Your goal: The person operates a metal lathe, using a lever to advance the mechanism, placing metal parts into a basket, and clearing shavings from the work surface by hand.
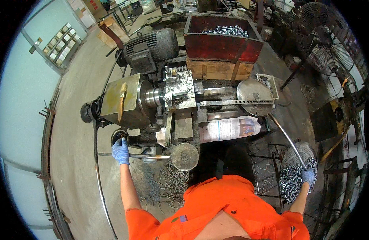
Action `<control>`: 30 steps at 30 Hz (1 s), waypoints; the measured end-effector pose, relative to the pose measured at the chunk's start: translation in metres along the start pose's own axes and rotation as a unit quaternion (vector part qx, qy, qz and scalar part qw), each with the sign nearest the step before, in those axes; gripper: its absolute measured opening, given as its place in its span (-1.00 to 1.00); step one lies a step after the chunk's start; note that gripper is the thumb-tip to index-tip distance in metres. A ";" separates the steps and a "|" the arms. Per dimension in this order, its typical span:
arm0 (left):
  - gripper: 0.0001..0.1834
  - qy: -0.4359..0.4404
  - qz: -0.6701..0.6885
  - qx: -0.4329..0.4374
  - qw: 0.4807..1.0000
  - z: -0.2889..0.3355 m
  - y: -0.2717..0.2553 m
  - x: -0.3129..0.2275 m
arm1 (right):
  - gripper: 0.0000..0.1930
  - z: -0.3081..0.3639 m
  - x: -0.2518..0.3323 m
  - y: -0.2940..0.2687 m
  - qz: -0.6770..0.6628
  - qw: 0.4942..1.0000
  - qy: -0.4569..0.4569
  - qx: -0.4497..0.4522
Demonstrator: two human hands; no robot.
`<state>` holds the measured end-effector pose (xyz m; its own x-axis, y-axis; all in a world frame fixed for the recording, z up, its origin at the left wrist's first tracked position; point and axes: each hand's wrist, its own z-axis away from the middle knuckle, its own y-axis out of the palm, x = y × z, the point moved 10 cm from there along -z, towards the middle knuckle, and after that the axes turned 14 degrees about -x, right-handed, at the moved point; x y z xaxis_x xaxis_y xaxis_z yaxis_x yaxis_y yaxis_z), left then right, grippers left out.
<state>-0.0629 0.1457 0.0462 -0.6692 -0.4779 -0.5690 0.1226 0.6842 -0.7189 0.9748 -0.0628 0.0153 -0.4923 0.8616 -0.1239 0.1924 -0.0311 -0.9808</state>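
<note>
My left hand (pixel 120 152), in a blue glove, reaches to a small round dark cup (pixel 114 138) at the front left of a greasy metalworking machine (pixel 180 90). Its fingers are drawn together at the cup; whatever they hold is too small to make out. Just beside that wrist a steel bar (pixel 152 156) runs to a round metal disc (pixel 184 157). On the right, my right hand (pixel 308 176), also gloved in blue, is closed around the lower end of a long metal lever (pixel 287 138). Below this hand, a mesh basket (pixel 297 150) holds many short shiny metal fasteners (pixel 290 182).
A red bin (pixel 220 49) of metal parts stands on a wooden crate (pixel 220 69) behind the machine. An electric motor (pixel 152 48) sits at back left. A brush (pixel 122 102) lies on the machine housing. A large fan (pixel 324 40) stands far right. Metal scraps (pixel 172 182) litter the floor.
</note>
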 end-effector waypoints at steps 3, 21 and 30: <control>-0.64 0.018 -0.023 -0.018 0.999 -0.002 -0.004 0.005 | -0.50 0.007 0.008 -0.007 -0.004 1.000 -0.013 0.020; -0.61 0.068 -0.017 -0.001 0.998 0.005 -0.014 -0.026 | -0.60 0.020 0.007 -0.015 -0.024 0.999 0.031 0.013; -0.63 0.072 -0.048 -0.028 0.996 0.003 -0.015 -0.020 | -0.53 0.025 0.006 -0.019 -0.031 0.999 0.037 -0.025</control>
<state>-0.0493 0.1437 0.0673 -0.7750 -0.4607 -0.4325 0.0142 0.6715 -0.7408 0.9467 -0.0697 0.0296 -0.4401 0.8966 -0.0501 0.2075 0.0472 -0.9771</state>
